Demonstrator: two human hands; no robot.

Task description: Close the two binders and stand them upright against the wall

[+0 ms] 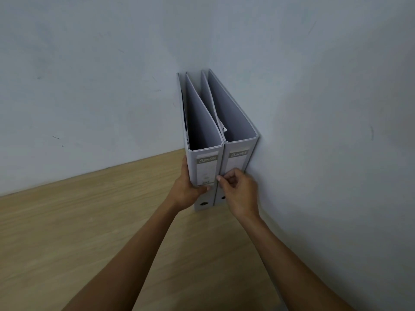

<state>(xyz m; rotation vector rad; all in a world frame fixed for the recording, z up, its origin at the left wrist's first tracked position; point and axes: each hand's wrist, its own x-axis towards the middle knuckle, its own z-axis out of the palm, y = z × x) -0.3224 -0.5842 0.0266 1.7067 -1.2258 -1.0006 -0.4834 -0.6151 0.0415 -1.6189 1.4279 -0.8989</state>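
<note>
Two grey lever-arch binders stand upright side by side in a corner, spines facing me. The left binder (205, 162) is gripped low on its spine by my left hand (187, 191), thumb across the front and fingers around its left cover. The right binder (238, 160) stands against the right wall, with a bit of white paper showing inside at its top. My right hand (238, 191) has its fingers curled, with the fingertips pressing on the lower spine of the right binder, close to the seam between the two.
A wooden desktop (89, 232) runs out to the left and toward me. A pale grey wall (101, 75) lies behind the binders and another wall (336, 131) closes the right side, forming the corner.
</note>
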